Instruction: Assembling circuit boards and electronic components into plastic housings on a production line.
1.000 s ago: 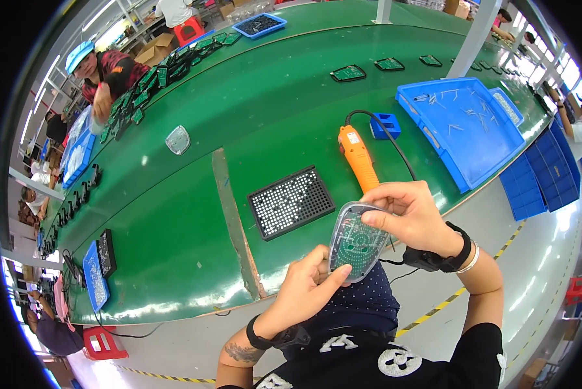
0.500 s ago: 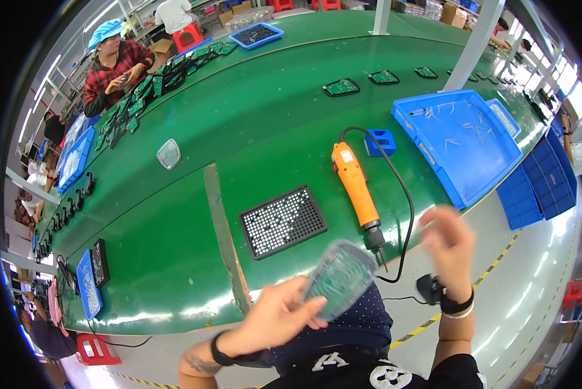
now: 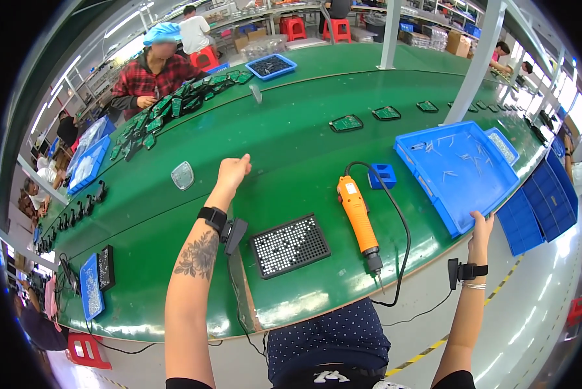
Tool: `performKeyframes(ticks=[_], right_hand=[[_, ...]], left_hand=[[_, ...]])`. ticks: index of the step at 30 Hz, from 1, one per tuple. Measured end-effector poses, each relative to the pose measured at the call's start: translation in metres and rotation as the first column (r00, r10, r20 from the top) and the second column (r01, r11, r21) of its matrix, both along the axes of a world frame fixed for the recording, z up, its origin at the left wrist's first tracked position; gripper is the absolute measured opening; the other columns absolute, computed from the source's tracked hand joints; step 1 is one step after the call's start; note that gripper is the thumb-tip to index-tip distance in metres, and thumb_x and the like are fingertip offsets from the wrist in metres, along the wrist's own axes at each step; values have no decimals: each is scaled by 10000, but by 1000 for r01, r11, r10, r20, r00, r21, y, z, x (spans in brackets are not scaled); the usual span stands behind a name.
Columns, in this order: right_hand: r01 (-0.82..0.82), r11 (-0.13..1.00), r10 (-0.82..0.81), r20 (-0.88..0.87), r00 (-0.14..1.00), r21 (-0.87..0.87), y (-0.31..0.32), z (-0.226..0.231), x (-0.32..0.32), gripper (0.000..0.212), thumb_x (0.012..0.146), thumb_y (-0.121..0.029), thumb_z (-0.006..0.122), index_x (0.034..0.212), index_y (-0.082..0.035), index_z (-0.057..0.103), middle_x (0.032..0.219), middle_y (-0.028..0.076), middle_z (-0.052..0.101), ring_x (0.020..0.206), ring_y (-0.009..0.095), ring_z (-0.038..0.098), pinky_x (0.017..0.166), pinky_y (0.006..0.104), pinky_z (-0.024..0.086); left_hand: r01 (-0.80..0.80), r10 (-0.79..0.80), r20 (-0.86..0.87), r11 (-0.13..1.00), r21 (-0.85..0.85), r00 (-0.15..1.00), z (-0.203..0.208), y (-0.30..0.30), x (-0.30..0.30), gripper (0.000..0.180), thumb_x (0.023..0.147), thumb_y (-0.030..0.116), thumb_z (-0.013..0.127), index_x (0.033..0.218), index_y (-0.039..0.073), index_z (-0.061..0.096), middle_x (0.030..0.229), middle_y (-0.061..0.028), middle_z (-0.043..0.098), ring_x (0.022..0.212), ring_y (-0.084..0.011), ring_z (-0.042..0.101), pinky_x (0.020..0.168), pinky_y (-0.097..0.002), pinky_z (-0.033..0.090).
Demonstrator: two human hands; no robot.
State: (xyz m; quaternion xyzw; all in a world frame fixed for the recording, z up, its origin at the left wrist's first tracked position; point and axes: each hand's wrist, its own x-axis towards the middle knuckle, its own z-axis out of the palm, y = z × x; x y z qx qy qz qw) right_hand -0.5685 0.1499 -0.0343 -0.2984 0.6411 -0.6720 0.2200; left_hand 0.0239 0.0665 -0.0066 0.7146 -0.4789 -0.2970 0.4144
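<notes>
My left hand point(image 3: 233, 174) reaches out over the green table point(image 3: 284, 172), fingers curled in and no object showing in them. Beyond it, a clear plastic cover point(image 3: 256, 94) stands edge-on above the far part of the table; whether it touches the surface I cannot tell. Another clear rounded cover point(image 3: 182, 176) lies flat to the left of that hand. My right hand point(image 3: 482, 228) is at the near right edge of the blue tray point(image 3: 427, 178), fingers stretched and apart against its rim. Thin clear strips lie in the tray.
An orange electric screwdriver point(image 3: 357, 217) with a black cable lies near a blue block point(image 3: 382, 176). A black perforated plate point(image 3: 290, 246) holds many small white pieces. Green circuit boards point(image 3: 346, 123) lie beyond. A co-worker point(image 3: 155, 74) sits by a board pile. A post point(image 3: 479, 61) rises behind the tray.
The clear cover that my left hand held has left it, and that hand has moved far forward. My right hand has come to the tray's edge. A cover now shows farther off.
</notes>
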Motion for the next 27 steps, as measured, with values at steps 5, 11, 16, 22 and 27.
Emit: performKeyframes(ticks=[5, 11, 16, 22, 27], right_hand=[[59, 994, -47, 127, 991, -87, -4, -3, 11, 714, 644, 48, 493, 1320, 89, 268, 991, 114, 525, 784, 175, 510, 704, 268, 425], [54, 990, -37, 128, 991, -134, -3, -10, 3, 645, 607, 72, 454, 1247, 81, 375, 881, 67, 533, 700, 134, 478, 613, 225, 389], [41, 994, -27, 134, 991, -102, 26, 20, -11, 514, 600, 36, 422, 1107, 45, 512, 843, 42, 536, 689, 124, 462, 589, 209, 363], [-158, 984, 176, 287, 941, -87, 74, 39, -27, 616, 604, -44, 418, 1218, 10, 441, 1008, 88, 543, 848, 193, 510, 720, 251, 426], [-92, 996, 90, 337, 937, -11, 85, 53, -11, 622, 582, -51, 410, 1202, 0, 429, 1027, 107, 527, 927, 230, 507, 823, 289, 431]], left_hand=[[64, -69, 217, 998, 29, 974, 4, 6, 8, 381, 840, 294, 533, 625, -1, 644, 709, -146, 640, 643, -283, 602, 700, -364, 475], [-6, 3, 361, 1000, 6, 933, -23, -50, 47, 320, 818, 272, 553, 670, 8, 657, 736, -156, 650, 732, -324, 627, 684, -418, 495], [-34, 47, 570, 999, -34, 820, 36, -50, 13, 316, 784, 296, 600, 891, 1, 637, 770, -169, 651, 747, -335, 632, 698, -426, 506], [-82, -71, 722, 981, 175, 689, 22, -131, 59, 685, 739, 371, 657, 1240, 1, 370, 1032, -213, 577, 941, -334, 583, 803, -404, 479], [-230, -8, 723, 945, 230, 691, 6, -226, 58, 796, 730, 423, 667, 1299, 5, 300, 1218, -207, 449, 1126, -351, 462, 883, -437, 424]])
